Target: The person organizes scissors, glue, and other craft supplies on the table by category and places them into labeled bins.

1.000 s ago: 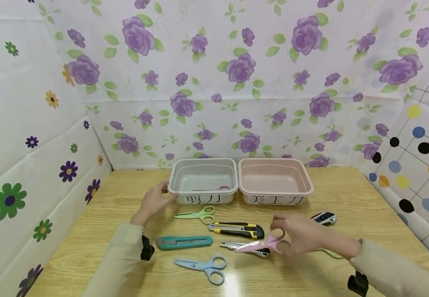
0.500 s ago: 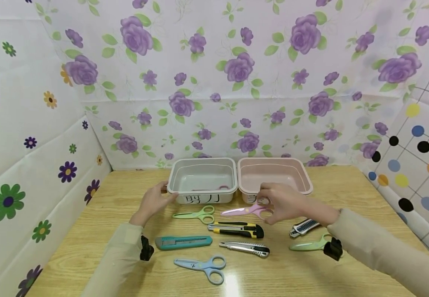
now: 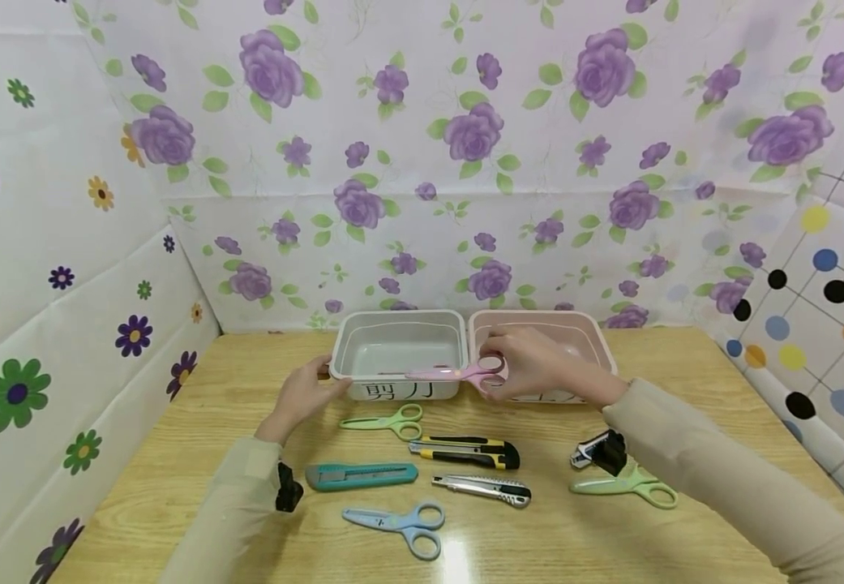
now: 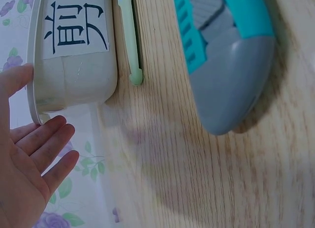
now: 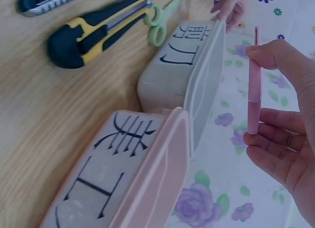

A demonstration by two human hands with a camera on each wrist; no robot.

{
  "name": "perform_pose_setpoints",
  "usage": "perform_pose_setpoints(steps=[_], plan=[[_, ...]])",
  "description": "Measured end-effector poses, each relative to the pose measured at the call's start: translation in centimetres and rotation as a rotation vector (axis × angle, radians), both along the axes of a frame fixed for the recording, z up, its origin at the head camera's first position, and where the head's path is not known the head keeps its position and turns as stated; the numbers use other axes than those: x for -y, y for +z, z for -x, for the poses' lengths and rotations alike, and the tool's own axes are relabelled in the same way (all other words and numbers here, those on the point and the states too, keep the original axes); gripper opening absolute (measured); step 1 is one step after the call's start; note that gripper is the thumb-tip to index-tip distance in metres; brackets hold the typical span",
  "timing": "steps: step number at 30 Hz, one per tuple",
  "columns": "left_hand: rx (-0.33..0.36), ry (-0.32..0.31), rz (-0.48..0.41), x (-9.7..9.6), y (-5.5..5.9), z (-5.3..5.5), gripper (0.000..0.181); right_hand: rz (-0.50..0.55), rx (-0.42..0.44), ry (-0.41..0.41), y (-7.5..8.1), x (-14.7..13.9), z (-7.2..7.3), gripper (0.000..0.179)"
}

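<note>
My right hand (image 3: 527, 361) pinches pink scissors (image 3: 456, 375) by the handles, above the front rims where the two bins meet. The blades point left over the pale grey bin (image 3: 401, 390). In the right wrist view the scissors (image 5: 254, 85) are edge-on between thumb and fingertips. My left hand (image 3: 305, 401) holds the grey bin's front left corner, thumb on the rim and fingers at its side. A thin pinkish item lies inside that bin, partly hidden. The pink bin (image 3: 553, 324) stands against it on the right, partly covered by my right hand.
On the wooden table lie green scissors (image 3: 385, 422), a yellow-black utility knife (image 3: 465, 453), a teal one (image 3: 362, 477), a silver one (image 3: 483, 488) and blue scissors (image 3: 396, 523). Farther right are more green scissors (image 3: 622, 484) and another knife (image 3: 588, 450), partly hidden by the wrist camera.
My right hand has carried the pink scissors from above the silver knife, up and left to the bins' front rims. The left hand has stayed on the grey bin.
</note>
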State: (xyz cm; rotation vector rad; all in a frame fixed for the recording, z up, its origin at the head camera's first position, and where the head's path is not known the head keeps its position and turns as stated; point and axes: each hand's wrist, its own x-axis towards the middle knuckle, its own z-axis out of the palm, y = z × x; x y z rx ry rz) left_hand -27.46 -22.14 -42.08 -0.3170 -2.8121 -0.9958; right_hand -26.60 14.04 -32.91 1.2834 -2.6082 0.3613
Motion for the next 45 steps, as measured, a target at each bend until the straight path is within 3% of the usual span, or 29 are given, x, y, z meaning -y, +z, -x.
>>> perform_pose_setpoints(steps=[9,17,21,34,45], plan=[[0.017,0.018,0.001,-0.2,-0.1,-0.2,0.062,-0.022,0.0,-0.014,0.2,1.8,1.5,0.038],[0.028,0.016,0.0,-0.3,-0.1,-0.1,0.062,-0.031,0.066,-0.038,0.6,3.3,2.2,0.046],[0.029,0.015,0.002,-0.2,0.0,-0.1,0.062,-0.02,0.094,-0.04,0.3,3.9,2.8,0.047],[0.015,0.017,0.013,-0.2,0.2,-0.3,0.061,0.007,0.074,-0.063,-0.9,5.5,4.4,0.046],[0.018,0.014,0.015,-0.2,0.1,-0.2,0.061,0.02,0.129,-0.093,-1.7,6.2,5.2,0.044]])
